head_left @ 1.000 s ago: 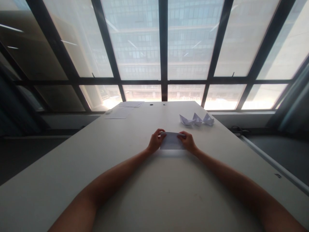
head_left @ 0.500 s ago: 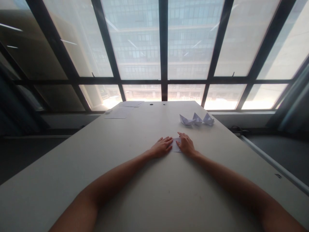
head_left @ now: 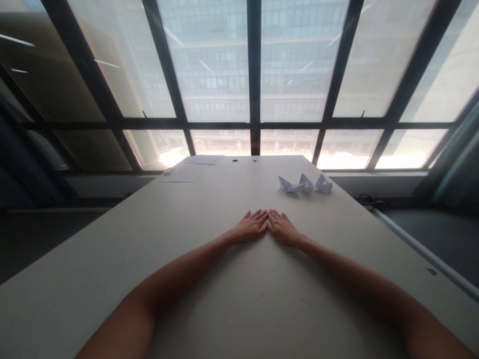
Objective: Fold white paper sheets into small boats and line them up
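Observation:
My left hand point(head_left: 253, 226) lies flat with its fingers stretched out on a small piece of white paper point(head_left: 267, 232). Pressed down beside it, my right hand point(head_left: 282, 227) is also flat, and the fingertips of both hands meet or nearly meet. Almost all of the paper is hidden under them, so its folds cannot be made out. Beyond my right hand stand three folded paper boats point(head_left: 306, 184) in a row, close together.
The long white table point(head_left: 179, 259) stretches toward large windows with dark frames. Flat sheets of paper point(head_left: 181, 174) lie at its far left. A dark round hole point(head_left: 235, 160) shows near the far edge. Curtains point(head_left: 454, 154) hang on both sides.
My right hand has moved left and come down flat over the paper, covering the part that showed between the hands. My left hand has stayed in about the same place.

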### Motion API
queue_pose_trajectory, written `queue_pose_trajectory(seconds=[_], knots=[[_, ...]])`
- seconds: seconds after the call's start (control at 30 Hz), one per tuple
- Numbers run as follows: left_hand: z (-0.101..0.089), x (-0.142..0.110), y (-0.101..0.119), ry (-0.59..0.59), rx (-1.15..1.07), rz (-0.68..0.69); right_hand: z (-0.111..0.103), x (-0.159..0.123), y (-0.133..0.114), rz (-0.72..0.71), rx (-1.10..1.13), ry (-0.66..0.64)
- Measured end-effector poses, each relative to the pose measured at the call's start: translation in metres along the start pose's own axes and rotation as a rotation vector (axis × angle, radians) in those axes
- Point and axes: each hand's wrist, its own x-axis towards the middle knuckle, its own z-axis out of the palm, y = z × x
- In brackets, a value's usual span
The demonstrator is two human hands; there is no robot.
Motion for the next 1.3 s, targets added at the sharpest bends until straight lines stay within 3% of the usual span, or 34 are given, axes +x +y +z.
queue_pose_trajectory(seconds=[0.33, 0.5, 0.6, 0.77, 0.93, 1.07, 1.3], knots=[[-0.001, -0.004, -0.016, -0.023, 0.001, -0.192, -0.014, 0.000, 0.018, 0.076, 0.018, -0.102], [0.000, -0.005, -0.020, -0.006, 0.018, -0.265, -0.014, 0.002, 0.029, 0.088, -0.007, -0.066], [0.002, -0.005, -0.019, 0.032, 0.047, -0.213, -0.010, 0.001, 0.029, 0.096, -0.035, -0.026], [0.002, -0.002, -0.016, 0.006, 0.015, 0.051, -0.004, 0.001, 0.017, 0.066, -0.061, 0.045], [-0.002, -0.002, -0.009, 0.000, -0.031, 0.072, -0.002, 0.002, 0.008, -0.067, 0.004, -0.028], [-0.003, -0.003, -0.008, -0.006, -0.029, 0.047, -0.004, 0.002, 0.011, 0.003, 0.001, -0.052], [-0.001, -0.002, -0.013, -0.019, 0.003, 0.036, -0.010, 0.004, 0.035, 0.295, -0.016, -0.034]])
